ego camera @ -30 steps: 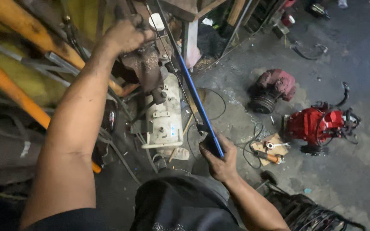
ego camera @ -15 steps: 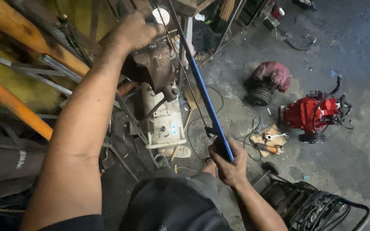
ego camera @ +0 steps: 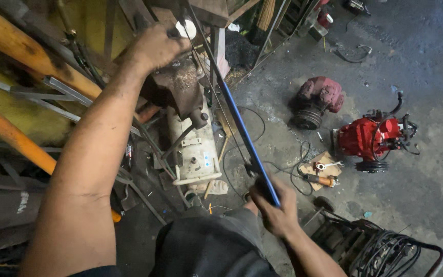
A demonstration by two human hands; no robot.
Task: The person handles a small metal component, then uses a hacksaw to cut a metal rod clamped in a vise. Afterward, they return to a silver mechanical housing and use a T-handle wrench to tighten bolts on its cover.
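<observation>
The right hand is clenched around the lower end of the blue bar, whose upper end sits at the rusty vise, where the left hand grips the top, so steady holding seems needed next

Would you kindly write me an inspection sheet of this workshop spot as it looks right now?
Surface: stained grey concrete floor.
Job's things: long blue bar running diagonally; rusty vise above a white machine.
Clutter: red engine, dark red motor, board with small tools.
Grippers: left hand on the top of the vise; right hand gripping the bar's lower end.
Cables: black lead looping across the floor by the board; coiled cables on a cart.
Surroundings: orange wooden poles and metal strips on the left; rack legs at the top.
</observation>
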